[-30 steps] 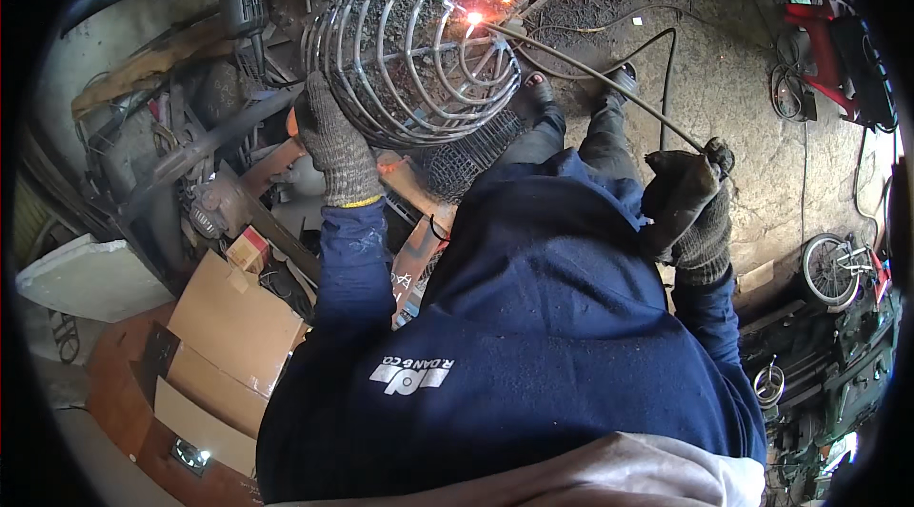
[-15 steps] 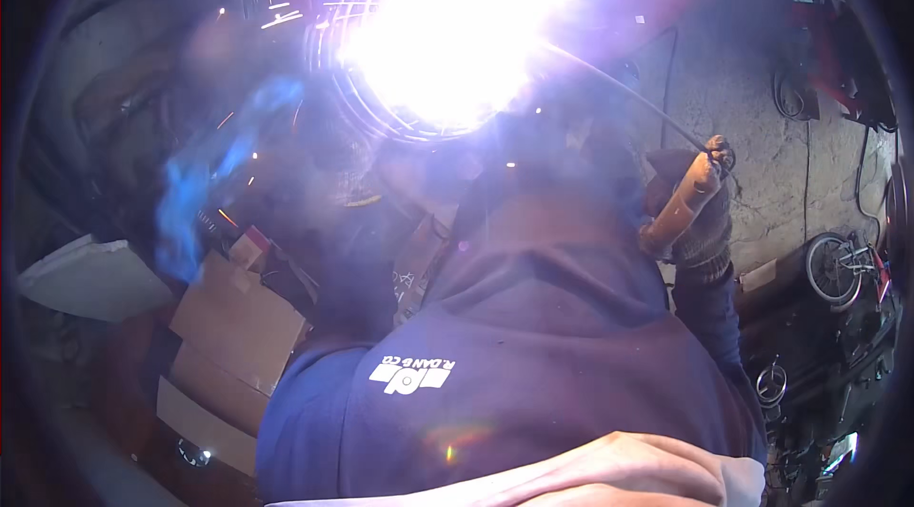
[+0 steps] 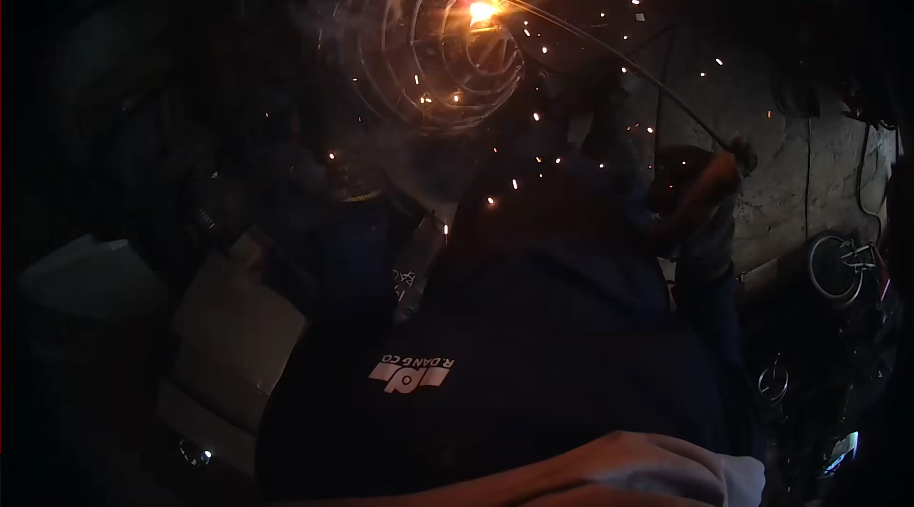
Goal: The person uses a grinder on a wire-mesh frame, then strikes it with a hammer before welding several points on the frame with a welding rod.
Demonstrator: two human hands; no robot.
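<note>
My right hand (image 3: 703, 238), in a dark glove with a knitted-looking cuff, is closed around the tan handle of a welding electrode holder (image 3: 709, 185). A thin electrode (image 3: 624, 59) runs up and left from it to a glowing orange spot (image 3: 483, 12). That spot lies at the upper right of a round metal piece with curved, ring-like bars (image 3: 414, 55). Loose sparks fly around it. My left sleeve (image 3: 354, 245) reaches up toward a yellow-edged band below the round piece. Beyond it, darkness hides the left hand's fingers.
Cardboard (image 3: 228, 331) lies at the left, with a pale slab (image 3: 90, 278) beyond it. A bicycle wheel (image 3: 836, 269) stands at the right by a rough grey wall (image 3: 781, 183) with hanging cables. Pale folded material (image 3: 647, 469) crosses the bottom edge.
The blinding white arc has gone out, leaving a small orange glow and scattered sparks. The whole view has darkened. My right hand and the holder have shifted slightly right and down.
</note>
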